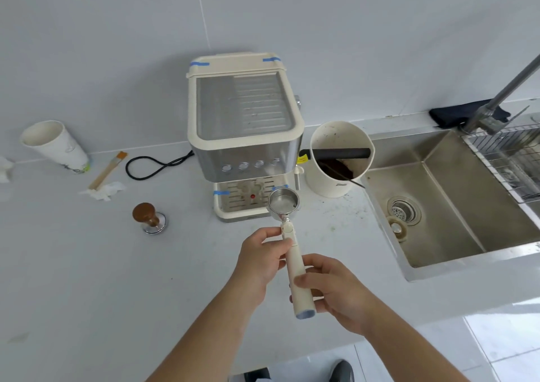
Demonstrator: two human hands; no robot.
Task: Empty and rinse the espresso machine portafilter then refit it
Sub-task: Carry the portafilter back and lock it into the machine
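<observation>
Two hands clenched on portafilter (292,253) handle: left hand (260,260) near basket, right hand (333,289) near its end, before espresso machine (245,136).

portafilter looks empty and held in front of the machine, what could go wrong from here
1. The portafilter has a long handle with the heavy basket at the far end; the left hand pinches only with its fingers, so it could tip or twist while lining up.
2. The tamper stands near the left forearm and might get knocked.
3. Loose grounds lie on the counter beside the knock box; a sleeve or the basket could pick them up.
</observation>
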